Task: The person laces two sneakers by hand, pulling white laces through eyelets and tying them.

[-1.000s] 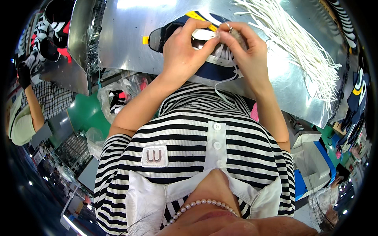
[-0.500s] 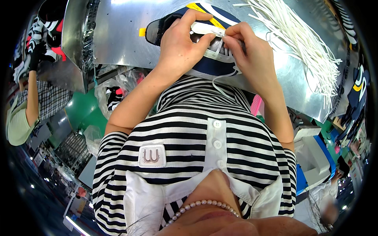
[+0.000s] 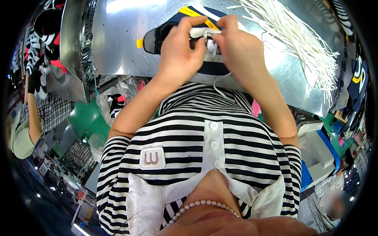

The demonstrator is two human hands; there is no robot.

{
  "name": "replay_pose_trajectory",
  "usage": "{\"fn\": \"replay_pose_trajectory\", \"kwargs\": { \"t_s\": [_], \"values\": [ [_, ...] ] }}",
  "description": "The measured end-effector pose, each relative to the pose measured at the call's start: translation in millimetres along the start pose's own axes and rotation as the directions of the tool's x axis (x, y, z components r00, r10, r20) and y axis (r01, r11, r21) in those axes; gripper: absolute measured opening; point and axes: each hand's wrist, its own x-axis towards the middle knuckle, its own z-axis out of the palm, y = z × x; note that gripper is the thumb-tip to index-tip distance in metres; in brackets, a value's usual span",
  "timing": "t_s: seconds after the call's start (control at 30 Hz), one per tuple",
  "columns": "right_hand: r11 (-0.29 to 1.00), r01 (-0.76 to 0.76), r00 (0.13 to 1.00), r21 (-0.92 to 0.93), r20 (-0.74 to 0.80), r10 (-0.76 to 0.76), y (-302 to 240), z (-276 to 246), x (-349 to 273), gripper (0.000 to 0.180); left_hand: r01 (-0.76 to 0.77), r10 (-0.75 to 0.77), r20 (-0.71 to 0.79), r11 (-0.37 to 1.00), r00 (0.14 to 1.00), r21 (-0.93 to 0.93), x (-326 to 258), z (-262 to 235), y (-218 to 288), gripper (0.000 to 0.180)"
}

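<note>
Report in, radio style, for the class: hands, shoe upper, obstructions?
Left hand and right hand at white eyelet edge, grip unclear. Navy shoe upper on metal table, partly hidden by hands. White laces heaped at right.

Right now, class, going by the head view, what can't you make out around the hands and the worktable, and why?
- Front end of the shoe, head view: hidden behind the right hand.
- Whatever the right fingertips may pinch, head view: covered by the fingers themselves.
- Part of the white lace bundle, head view: cut off by the top edge.
- The co-worker's gloved fingers, head view: too small and dark.
</note>
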Motion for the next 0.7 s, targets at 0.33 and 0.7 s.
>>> {"fn": "replay_pose_trajectory", "kwargs": {
  "t_s": [0.33,0.7],
  "values": [
    [0.997,-0.078,0.997,0.01,-0.016,0.079,10,-32,-14,0.016,0.214,-0.183,0.12,0.916,0.976,-0.341,15,-2,6,0.041],
    [0.955,-0.22,0.917,0.2,-0.29,0.273,57,6,-19,0.018,0.393,-0.168,0.392,0.684,0.904,-0.614,34,-33,2,0.034]
  ]
}}
